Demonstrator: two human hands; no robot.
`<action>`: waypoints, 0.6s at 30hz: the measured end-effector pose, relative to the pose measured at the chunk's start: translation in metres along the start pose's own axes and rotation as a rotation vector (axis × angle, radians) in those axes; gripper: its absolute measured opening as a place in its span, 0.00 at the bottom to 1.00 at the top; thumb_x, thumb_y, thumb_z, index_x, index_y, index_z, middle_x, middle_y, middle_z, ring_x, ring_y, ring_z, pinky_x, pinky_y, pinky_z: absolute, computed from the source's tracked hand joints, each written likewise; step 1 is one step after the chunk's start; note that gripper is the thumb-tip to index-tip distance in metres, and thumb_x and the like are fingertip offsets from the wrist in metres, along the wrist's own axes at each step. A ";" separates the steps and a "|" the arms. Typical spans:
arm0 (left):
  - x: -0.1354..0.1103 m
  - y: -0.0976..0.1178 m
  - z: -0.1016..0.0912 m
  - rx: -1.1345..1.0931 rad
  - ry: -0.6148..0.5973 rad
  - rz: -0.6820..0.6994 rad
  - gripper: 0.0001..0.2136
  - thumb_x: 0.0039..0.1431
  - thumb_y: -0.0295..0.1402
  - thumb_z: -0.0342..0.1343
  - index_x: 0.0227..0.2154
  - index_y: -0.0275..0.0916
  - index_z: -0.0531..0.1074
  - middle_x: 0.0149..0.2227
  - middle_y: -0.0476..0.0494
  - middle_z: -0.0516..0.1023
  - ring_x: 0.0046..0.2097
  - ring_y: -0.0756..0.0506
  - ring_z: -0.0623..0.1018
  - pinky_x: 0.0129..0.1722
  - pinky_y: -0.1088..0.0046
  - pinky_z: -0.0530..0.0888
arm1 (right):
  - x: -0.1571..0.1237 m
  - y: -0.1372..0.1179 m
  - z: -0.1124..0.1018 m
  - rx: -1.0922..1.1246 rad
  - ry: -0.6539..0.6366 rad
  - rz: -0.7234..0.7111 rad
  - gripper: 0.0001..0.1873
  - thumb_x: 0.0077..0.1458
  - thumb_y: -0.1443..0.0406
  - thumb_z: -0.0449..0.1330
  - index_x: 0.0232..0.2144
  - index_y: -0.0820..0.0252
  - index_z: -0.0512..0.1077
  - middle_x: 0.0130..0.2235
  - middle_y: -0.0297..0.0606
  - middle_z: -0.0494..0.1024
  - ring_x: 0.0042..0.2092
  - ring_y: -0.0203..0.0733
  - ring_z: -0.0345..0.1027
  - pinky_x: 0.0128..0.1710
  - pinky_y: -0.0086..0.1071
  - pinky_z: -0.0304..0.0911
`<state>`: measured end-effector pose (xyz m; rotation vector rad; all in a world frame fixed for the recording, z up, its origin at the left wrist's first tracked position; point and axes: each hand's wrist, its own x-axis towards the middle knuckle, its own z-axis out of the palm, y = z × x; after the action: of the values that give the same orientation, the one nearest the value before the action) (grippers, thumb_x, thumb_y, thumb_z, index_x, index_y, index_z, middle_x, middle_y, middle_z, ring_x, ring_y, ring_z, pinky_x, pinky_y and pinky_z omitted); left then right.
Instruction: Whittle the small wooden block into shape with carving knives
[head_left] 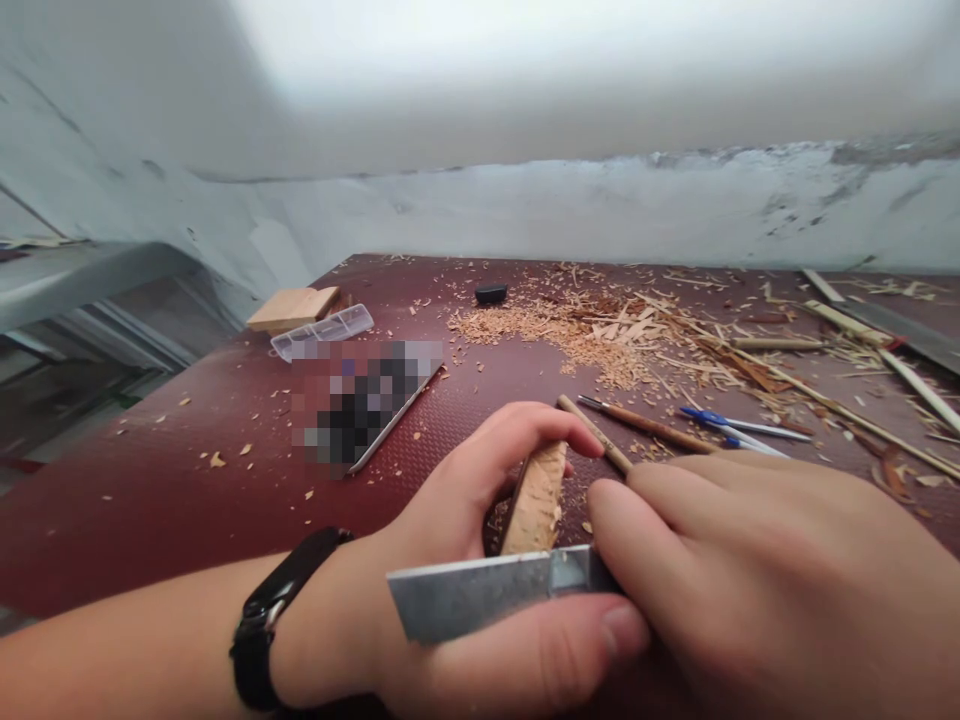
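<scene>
My left hand [465, 520], with a black band on its wrist, is wrapped round a small pale piece of carved wood [536, 500] held upright over the dark red table [187, 470]. My right hand [765, 580] is closed on a flat steel blade [480, 595]. The blade lies across the bottom of the wood, its slanted tip pointing left. My left thumb presses along the blade's lower edge. The right hand hides the blade's handle end.
Wood shavings and sawdust [600, 335] cover the table's far right part. Thin carving tools and a blue pen [731, 428] lie behind my hands. A wooden block [294, 306], a clear plastic case [322, 332], a blurred flat object [364, 400] and a small black item [491, 293] sit farther left. A white wall stands behind.
</scene>
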<state>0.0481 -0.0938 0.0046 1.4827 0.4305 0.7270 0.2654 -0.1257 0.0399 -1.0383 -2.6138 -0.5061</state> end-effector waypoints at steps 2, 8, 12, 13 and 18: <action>0.000 0.003 0.005 -0.061 0.059 -0.078 0.31 0.59 0.22 0.65 0.62 0.50 0.66 0.50 0.47 0.81 0.43 0.48 0.83 0.46 0.72 0.81 | -0.001 -0.001 0.001 0.039 -0.051 0.015 0.05 0.46 0.67 0.59 0.28 0.51 0.68 0.22 0.31 0.70 0.19 0.46 0.65 0.18 0.36 0.62; -0.003 0.012 0.011 -0.167 0.116 -0.169 0.24 0.61 0.22 0.65 0.57 0.47 0.69 0.43 0.50 0.81 0.41 0.51 0.81 0.42 0.78 0.80 | -0.003 -0.010 0.004 -0.035 0.047 0.091 0.06 0.45 0.69 0.54 0.25 0.51 0.66 0.21 0.32 0.67 0.17 0.44 0.64 0.15 0.33 0.58; -0.001 0.017 0.014 -0.201 0.162 -0.192 0.23 0.61 0.21 0.64 0.55 0.47 0.70 0.41 0.52 0.81 0.34 0.55 0.79 0.34 0.83 0.77 | -0.005 -0.014 0.006 -0.052 0.057 0.114 0.08 0.44 0.71 0.54 0.23 0.50 0.66 0.19 0.31 0.65 0.16 0.44 0.63 0.14 0.36 0.56; 0.001 0.019 0.016 -0.198 0.181 -0.196 0.22 0.60 0.20 0.64 0.53 0.47 0.71 0.41 0.52 0.81 0.33 0.55 0.78 0.35 0.83 0.78 | -0.006 -0.015 0.006 -0.046 0.050 0.137 0.08 0.43 0.71 0.54 0.23 0.50 0.66 0.19 0.32 0.65 0.16 0.44 0.63 0.14 0.37 0.56; 0.008 0.020 0.022 -0.123 0.262 -0.233 0.20 0.54 0.22 0.66 0.48 0.44 0.70 0.37 0.52 0.81 0.34 0.53 0.79 0.33 0.82 0.77 | -0.012 -0.023 0.011 -0.117 0.075 0.237 0.07 0.44 0.68 0.54 0.21 0.49 0.63 0.18 0.34 0.61 0.16 0.48 0.58 0.15 0.42 0.50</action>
<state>0.0649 -0.1058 0.0276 1.2022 0.7328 0.7490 0.2562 -0.1436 0.0203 -1.3182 -2.3787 -0.6331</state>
